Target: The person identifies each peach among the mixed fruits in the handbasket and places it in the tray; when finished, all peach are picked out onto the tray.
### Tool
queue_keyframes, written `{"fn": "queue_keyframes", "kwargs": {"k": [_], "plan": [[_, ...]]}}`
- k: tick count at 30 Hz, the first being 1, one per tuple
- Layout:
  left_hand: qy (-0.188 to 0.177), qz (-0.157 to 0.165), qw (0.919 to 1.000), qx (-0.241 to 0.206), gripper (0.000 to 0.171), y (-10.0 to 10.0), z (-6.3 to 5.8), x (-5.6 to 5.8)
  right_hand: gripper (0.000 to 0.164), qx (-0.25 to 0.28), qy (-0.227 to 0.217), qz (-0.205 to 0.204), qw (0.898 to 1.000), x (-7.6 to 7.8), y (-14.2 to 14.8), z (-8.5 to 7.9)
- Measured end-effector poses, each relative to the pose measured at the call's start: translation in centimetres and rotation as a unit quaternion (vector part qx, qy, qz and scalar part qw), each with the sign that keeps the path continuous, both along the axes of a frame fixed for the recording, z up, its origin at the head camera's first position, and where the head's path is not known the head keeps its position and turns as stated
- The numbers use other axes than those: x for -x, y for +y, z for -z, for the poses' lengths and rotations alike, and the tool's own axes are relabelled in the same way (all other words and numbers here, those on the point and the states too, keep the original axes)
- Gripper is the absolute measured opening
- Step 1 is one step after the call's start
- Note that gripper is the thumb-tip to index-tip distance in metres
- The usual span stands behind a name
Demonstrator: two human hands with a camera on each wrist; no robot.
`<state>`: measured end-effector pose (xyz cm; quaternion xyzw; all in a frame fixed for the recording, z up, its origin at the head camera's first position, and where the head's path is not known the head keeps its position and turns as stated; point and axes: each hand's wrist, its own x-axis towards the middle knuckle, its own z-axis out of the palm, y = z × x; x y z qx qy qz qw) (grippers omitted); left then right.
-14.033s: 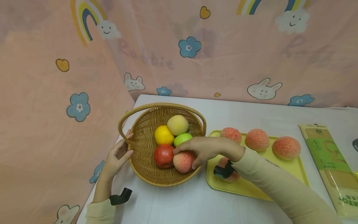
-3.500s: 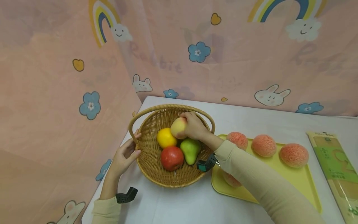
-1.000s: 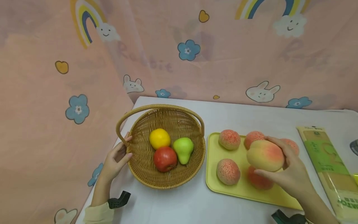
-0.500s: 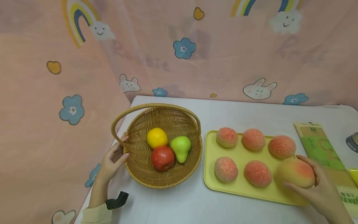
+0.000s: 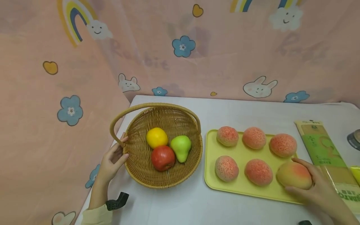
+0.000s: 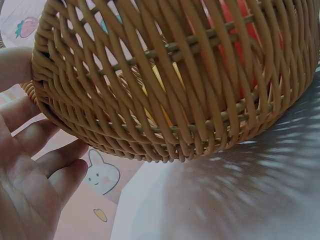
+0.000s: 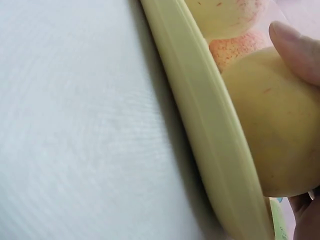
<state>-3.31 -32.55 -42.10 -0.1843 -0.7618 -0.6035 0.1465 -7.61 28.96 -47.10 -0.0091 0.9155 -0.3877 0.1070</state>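
Observation:
My left hand (image 5: 111, 161) holds the left rim of a wicker basket (image 5: 140, 168) at the foot of its handle; in the left wrist view the thumb and fingers (image 6: 65, 175) sit at the woven edge. Inside the basket lie a yellow round fruit (image 5: 157, 138), a red apple (image 5: 163, 158) and a green pear (image 5: 181, 148). At the near right corner of a yellow tray (image 5: 239, 194), my right hand (image 5: 320, 189) grips a yellow-pink peach (image 5: 293, 175) between thumb and fingers. The right wrist view shows this peach (image 7: 280, 125) low beside the tray wall (image 7: 200, 110).
Several speckled pink peaches (image 5: 254, 137) stand in two rows on the tray. Right of it lies a flat green-and-tan package (image 5: 323, 150), and beyond that a dark round object (image 5: 355, 139). A patterned pink cloth (image 5: 157, 37) hangs behind the white table (image 5: 180, 206).
My right hand took the yellow-pink peach out of the basket, carried it right over the tray and lowered it at the near right corner. The left hand has stayed on the basket.

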Motion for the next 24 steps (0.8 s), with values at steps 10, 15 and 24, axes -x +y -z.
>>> {"fn": "queue_keyframes", "kwargs": {"k": [10, 15, 24], "plan": [[-0.004, -0.022, 0.9997, 0.008, 0.055, -0.2, 0.1, -0.6, 0.097, 0.082, 0.058, -0.043, 0.994, 0.8, 0.2, 1.1], [0.002, -0.031, 0.9995, 0.007, 0.055, 0.0, 0.1, -0.7, 0.096, 0.092, 0.051, -0.042, 0.994, 0.5, 0.0, 1.0], [-0.018, -0.117, 0.9921, 0.041, 0.063, 0.7, -0.2, -1.2, 0.09, 0.06, 0.109, -0.024, 0.992, -0.4, 0.2, -0.1]]}}
